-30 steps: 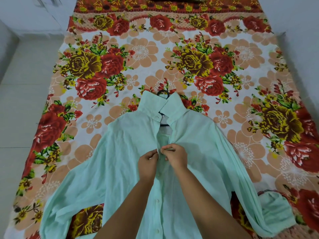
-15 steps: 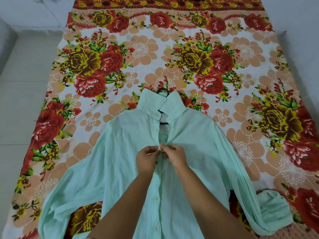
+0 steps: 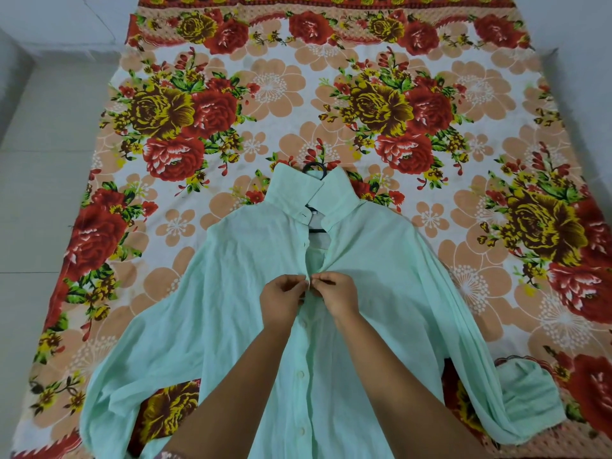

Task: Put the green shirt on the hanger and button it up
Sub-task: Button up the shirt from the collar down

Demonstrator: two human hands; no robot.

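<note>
No writing to be read here.
A pale tag shows inside the open neck of the shirt, just below the collar, but it is too small to make out any letters or numbers on it. The sheet under the shirt carries only a flower print, from near edge to far.

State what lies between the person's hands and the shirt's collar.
In the head view, between the left hand, right hand and the collar, the front of the green shirt gapes unbuttoned, showing the black hanger.
</note>
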